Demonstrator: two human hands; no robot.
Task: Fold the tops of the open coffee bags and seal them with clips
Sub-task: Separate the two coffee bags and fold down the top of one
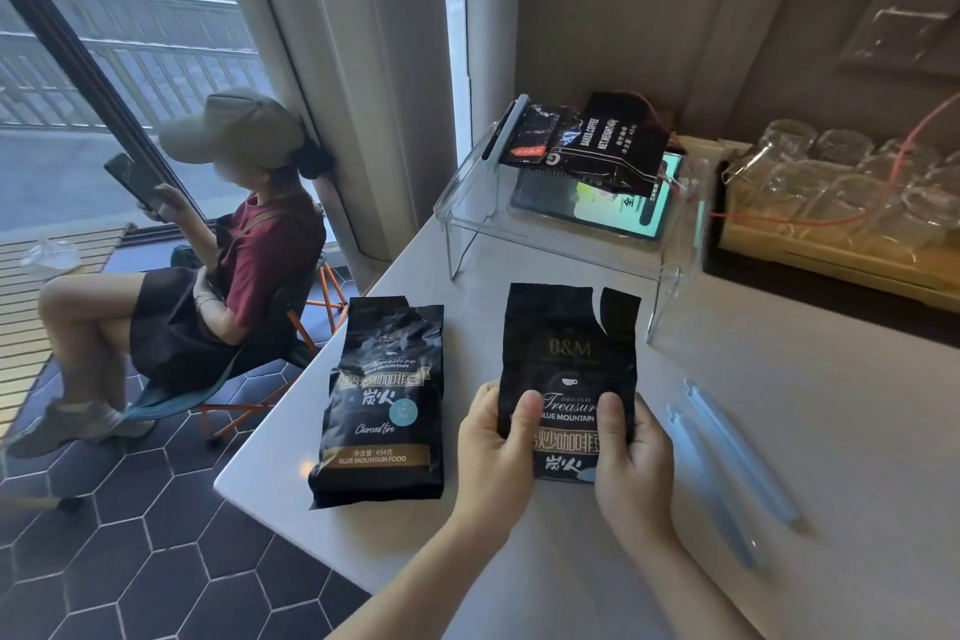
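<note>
A person in a cap (244,120) sits at far left by a tall window (130,47), holding a phone (137,185), on a folding chair w/ orange legs over dark hexagon floor tiles (156,509). To the right, a white bench (675,431) takes up most of the frame.

At the bench's left edge stands an open black coffee bag (382,400), upright, top not folded, marked "Charcoal fire" & "Blue Mountain Food". Just beside it, both hands hold a second coffee bag (566,369) up off the bench, label facing the camera, its torn top edge open & unfolded. Left hand (493,452) grips the bag's lower left side, thumb on the front; right hand (631,457) grips the lower right, thumb on the front too, other fingers behind. Both forearms reach in from the bottom of the frame.

Behind the held bag, a clear acrylic riser (467,203) carries a third bag (582,140) lying flat, a blue clip (506,127) across its folded end; a lit tablet (592,203) sits under the riser. Right of the hands, two long blue clips (727,473) lie side by side on the bench, untouched, near but apart from the right hand. Far right at the back: glass cups (841,166) upside down on a wooden tray (831,250).
</note>
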